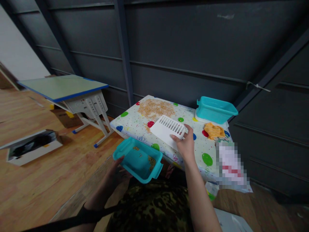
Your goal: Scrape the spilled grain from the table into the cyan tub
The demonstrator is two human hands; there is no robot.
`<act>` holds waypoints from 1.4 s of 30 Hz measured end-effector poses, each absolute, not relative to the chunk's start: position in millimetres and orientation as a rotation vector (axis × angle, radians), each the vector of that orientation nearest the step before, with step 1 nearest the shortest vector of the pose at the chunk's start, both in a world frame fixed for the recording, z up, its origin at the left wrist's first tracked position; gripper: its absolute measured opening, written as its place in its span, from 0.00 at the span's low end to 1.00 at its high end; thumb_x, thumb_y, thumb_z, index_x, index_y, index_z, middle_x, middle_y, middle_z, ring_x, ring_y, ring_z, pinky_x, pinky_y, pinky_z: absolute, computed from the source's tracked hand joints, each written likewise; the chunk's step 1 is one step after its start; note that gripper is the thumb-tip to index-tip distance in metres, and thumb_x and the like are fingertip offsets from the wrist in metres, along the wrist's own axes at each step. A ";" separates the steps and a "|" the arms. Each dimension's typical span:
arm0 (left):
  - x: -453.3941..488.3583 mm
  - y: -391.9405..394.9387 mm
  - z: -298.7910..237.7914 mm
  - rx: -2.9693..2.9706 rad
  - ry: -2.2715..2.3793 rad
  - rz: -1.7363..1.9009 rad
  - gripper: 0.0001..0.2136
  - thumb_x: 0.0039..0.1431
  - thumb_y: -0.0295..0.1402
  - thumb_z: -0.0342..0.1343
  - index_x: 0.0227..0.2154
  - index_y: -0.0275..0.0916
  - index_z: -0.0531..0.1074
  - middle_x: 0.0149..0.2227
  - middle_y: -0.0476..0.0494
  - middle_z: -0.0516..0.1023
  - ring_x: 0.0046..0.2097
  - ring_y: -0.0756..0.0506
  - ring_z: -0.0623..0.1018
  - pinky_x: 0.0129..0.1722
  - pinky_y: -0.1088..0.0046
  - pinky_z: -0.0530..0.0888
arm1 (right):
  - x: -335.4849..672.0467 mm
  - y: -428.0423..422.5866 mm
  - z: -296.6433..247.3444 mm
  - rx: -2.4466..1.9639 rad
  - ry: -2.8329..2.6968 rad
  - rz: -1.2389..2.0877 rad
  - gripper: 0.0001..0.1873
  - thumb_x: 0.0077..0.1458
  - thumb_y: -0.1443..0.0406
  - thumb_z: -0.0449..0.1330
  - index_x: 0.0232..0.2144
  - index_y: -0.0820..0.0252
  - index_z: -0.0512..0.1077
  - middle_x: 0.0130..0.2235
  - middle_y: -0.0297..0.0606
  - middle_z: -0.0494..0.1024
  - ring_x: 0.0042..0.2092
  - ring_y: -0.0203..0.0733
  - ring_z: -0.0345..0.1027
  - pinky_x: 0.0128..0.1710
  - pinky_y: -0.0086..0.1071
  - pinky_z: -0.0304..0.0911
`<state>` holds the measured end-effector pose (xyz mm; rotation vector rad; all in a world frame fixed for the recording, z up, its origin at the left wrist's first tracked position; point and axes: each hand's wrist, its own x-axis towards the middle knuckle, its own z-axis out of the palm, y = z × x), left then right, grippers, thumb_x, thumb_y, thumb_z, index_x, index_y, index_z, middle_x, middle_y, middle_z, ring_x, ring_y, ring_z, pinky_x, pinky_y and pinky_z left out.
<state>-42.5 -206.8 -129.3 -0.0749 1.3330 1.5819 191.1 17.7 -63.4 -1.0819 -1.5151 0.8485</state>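
My left hand [116, 170] grips the near-left rim of a teal plastic bin [137, 161], held just off the table's front edge. A small heap of round, tan beans [151, 162] lies in its right end, with a few more at the far side. My right hand [186, 145] pinches the right end of a white plastic scoop-like piece with a row of slots [164, 130], resting on or just over the tablecloth. Beyond it spreads a wide patch of tan beans [155, 109], and a small cluster lies near its left corner.
The table wears a balloon-print cloth [131, 122]. At its right stand another teal bin [216, 111] and a crumpled orange cloth [214, 131]. A school desk [70, 88] stands to the left, an open carton [36, 149] on the floor. A dark panel wall [183, 42] rises behind.
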 end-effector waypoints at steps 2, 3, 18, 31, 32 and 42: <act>-46.3 -202.4 -126.4 -0.108 1.393 1.532 0.26 0.67 0.39 0.65 0.64 0.38 0.70 0.34 0.40 0.81 0.31 0.37 0.86 0.33 0.58 0.86 | 191.4 14.0 -62.7 -1.042 -1.508 0.894 0.44 0.46 0.56 0.72 0.64 0.56 0.64 0.52 0.50 0.84 0.49 0.57 0.80 0.52 0.52 0.74; -47.9 -201.0 -124.9 -0.142 1.415 1.478 0.24 0.69 0.37 0.61 0.64 0.35 0.69 0.33 0.39 0.81 0.30 0.36 0.86 0.32 0.56 0.86 | 191.2 12.4 -62.5 -1.026 -1.506 0.915 0.44 0.46 0.56 0.72 0.64 0.55 0.65 0.52 0.50 0.84 0.49 0.57 0.80 0.52 0.51 0.75; -55.6 -208.2 -129.5 -0.042 1.424 1.533 0.19 0.69 0.40 0.62 0.59 0.42 0.73 0.35 0.40 0.83 0.39 0.31 0.88 0.37 0.55 0.86 | 184.6 16.6 -53.4 -1.012 -1.506 0.952 0.43 0.45 0.57 0.73 0.62 0.52 0.65 0.48 0.45 0.84 0.47 0.57 0.81 0.49 0.50 0.75; -43.9 -204.5 -115.1 -0.145 1.385 1.550 0.22 0.66 0.38 0.67 0.58 0.37 0.71 0.34 0.40 0.81 0.32 0.35 0.87 0.30 0.59 0.85 | 162.6 42.2 -49.7 -1.177 -1.538 0.827 0.40 0.43 0.59 0.70 0.59 0.50 0.64 0.43 0.39 0.83 0.45 0.58 0.80 0.51 0.52 0.72; -43.8 -204.8 -116.4 -0.151 1.375 1.551 0.22 0.65 0.38 0.67 0.58 0.37 0.72 0.34 0.40 0.81 0.31 0.35 0.87 0.30 0.59 0.85 | 161.5 39.6 -50.7 -1.164 -1.539 0.841 0.40 0.43 0.59 0.70 0.59 0.50 0.64 0.43 0.40 0.83 0.46 0.58 0.80 0.51 0.51 0.72; -34.5 -215.9 -107.7 0.047 1.405 1.693 0.25 0.60 0.40 0.69 0.58 0.40 0.72 0.39 0.43 0.79 0.27 0.40 0.84 0.28 0.59 0.84 | 162.7 28.8 -51.1 -1.106 -1.564 0.911 0.38 0.45 0.57 0.69 0.58 0.51 0.64 0.46 0.41 0.83 0.43 0.54 0.80 0.48 0.48 0.73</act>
